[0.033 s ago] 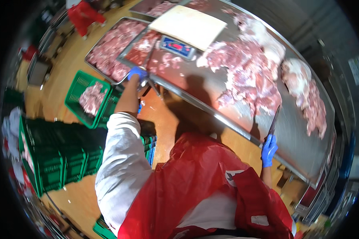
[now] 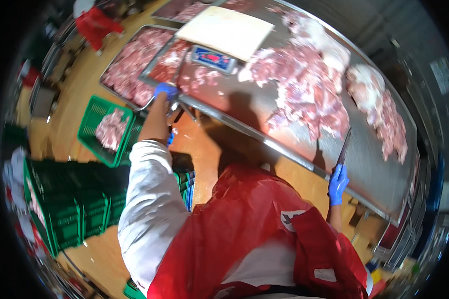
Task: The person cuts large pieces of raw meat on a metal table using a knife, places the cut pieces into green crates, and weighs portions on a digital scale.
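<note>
My right hand [image 2: 338, 185], in a blue glove, is closed around the handle of a knife [image 2: 344, 147]. Its dark blade points away from me over the steel table, with the tip close to the near right edge of a large spread piece of raw meat [image 2: 309, 92]. My left hand [image 2: 165, 91], also gloved in blue, is closed at the table's left corner, beside a shallow tray [image 2: 145, 74] of reddish meat scraps. A thin metal edge or rod runs up from that hand; what its fingers hold is hidden.
A second meat piece [image 2: 366, 89] lies farther right on the steel table [image 2: 374, 164]. A scale [image 2: 213, 58] sits beside a cream cutting board [image 2: 227, 32]. Left are a meat-filled metal tray [image 2: 129, 65], a green crate [image 2: 92, 112] and stacked green crates [image 2: 75, 199]. Another person in red [image 2: 97, 25] stands far left.
The table, meat and crates sit slightly farther left in the view. My right hand and the knife have shifted slightly right relative to the table. Both hands stay closed.
</note>
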A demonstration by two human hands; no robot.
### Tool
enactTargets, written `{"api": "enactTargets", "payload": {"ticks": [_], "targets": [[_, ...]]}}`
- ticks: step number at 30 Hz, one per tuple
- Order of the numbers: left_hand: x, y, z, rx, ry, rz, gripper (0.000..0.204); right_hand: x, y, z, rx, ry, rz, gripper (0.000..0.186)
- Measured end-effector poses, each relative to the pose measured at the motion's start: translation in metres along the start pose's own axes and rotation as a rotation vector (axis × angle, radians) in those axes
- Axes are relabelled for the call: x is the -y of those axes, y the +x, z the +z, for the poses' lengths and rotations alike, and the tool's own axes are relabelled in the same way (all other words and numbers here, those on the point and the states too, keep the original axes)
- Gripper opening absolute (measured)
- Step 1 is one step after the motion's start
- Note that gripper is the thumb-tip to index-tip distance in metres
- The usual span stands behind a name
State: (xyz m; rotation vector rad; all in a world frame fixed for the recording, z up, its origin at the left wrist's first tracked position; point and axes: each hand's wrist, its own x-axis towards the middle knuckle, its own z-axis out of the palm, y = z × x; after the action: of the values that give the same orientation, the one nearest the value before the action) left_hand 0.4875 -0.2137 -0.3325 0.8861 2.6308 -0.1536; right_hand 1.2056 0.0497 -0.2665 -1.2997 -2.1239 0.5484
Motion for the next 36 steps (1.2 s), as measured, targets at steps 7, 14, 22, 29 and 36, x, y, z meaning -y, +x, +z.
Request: {"api": "enactTargets", "payload": {"ticks": [7, 14, 22, 29, 36], "targets": [[-0.112, -0.009, -0.007, -0.797, 0.029, -0.066, 0.032, -0.050, -0.026, -0.018, -0.070, 0.115, 0.361, 0.034], [-0.301, -0.013, 0.073, -0.430, -0.991, 0.594, 0.028, -0.086, 0.170, 0.042, 0.091, -0.157, -0.032, 0.041], [-0.350, 0.049, 0.000, -0.544, -0.697, 0.454, 0.097, -0.044, 0.355, 0.132, 0.778, 0.091, -0.055, 0.043], [-0.411, 0.090, -0.009, -0.285, -0.807, 0.411, 0.093, -0.077, 0.310, 0.117, 0.517, 0.067, -0.380, 0.034], [-0.411, 0.043, -0.001, -0.327, -0.542, 0.617, 0.083, -0.079, 0.273, 0.067, 0.447, 0.098, -0.420, 0.025]]}}
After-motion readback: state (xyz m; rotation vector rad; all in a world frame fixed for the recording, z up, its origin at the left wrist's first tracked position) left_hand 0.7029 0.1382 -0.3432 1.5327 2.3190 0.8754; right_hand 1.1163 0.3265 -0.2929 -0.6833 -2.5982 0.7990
